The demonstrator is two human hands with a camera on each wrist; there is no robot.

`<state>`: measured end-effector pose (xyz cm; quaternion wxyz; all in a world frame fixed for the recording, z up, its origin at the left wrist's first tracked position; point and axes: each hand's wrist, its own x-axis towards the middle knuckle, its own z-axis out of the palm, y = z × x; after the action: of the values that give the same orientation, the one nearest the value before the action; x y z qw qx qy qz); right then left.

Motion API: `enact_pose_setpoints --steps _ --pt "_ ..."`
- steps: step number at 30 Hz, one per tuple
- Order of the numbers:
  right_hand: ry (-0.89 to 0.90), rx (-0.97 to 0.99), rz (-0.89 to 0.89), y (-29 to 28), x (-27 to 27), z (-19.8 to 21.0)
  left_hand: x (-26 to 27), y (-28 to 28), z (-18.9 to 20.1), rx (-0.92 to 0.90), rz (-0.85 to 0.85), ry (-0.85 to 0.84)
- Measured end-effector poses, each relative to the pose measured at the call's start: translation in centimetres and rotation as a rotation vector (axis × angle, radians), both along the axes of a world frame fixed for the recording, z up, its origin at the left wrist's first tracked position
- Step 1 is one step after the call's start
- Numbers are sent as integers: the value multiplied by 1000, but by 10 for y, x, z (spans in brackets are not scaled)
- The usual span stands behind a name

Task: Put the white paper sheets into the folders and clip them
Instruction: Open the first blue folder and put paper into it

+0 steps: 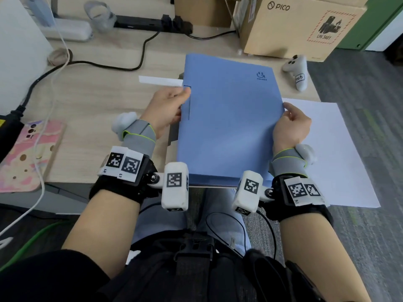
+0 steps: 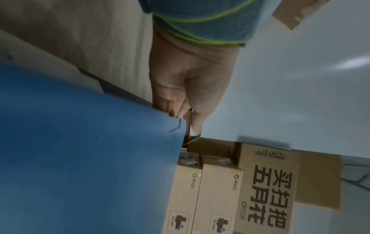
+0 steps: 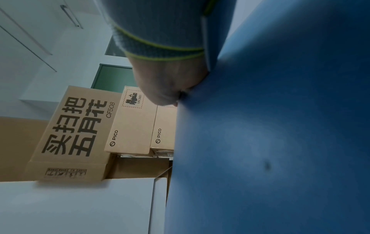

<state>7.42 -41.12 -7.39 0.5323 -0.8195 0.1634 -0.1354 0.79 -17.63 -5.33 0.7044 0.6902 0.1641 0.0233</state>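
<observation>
A closed blue folder (image 1: 229,118) is held above the desk's front edge, tilted up toward me. My left hand (image 1: 168,105) grips its left spine edge, thumb on top near a small notch; in the left wrist view the left hand (image 2: 186,101) has fingers curled round the folder (image 2: 90,150) edge by a metal clip piece (image 2: 189,125). My right hand (image 1: 292,123) pinches the folder's right edge; in the right wrist view the right hand (image 3: 170,82) presses against the folder (image 3: 270,134). A white paper sheet (image 1: 335,153) lies at the right, overhanging the desk. A white strip (image 1: 160,80) pokes out left of the folder.
Cardboard boxes (image 1: 305,25) stand at the back right, with a white controller (image 1: 297,70) in front of them. A black power strip (image 1: 152,23) and cables cross the back. A pink phone case (image 1: 28,153) lies at the left front. The wooden desk (image 1: 93,94) ends near my lap.
</observation>
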Motion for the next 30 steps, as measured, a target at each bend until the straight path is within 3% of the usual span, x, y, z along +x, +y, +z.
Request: enact_pose_setpoints --steps 6,19,24,30 --pt "108 -18 68 -12 -2 -5 3 -25 -6 -17 13 -39" --pt "69 174 195 -39 -2 7 7 -47 -15 118 213 78" --pt "167 365 249 -57 -5 11 9 -44 -13 151 272 103" --pt "199 672 455 -62 -16 11 12 -46 -15 141 246 131"
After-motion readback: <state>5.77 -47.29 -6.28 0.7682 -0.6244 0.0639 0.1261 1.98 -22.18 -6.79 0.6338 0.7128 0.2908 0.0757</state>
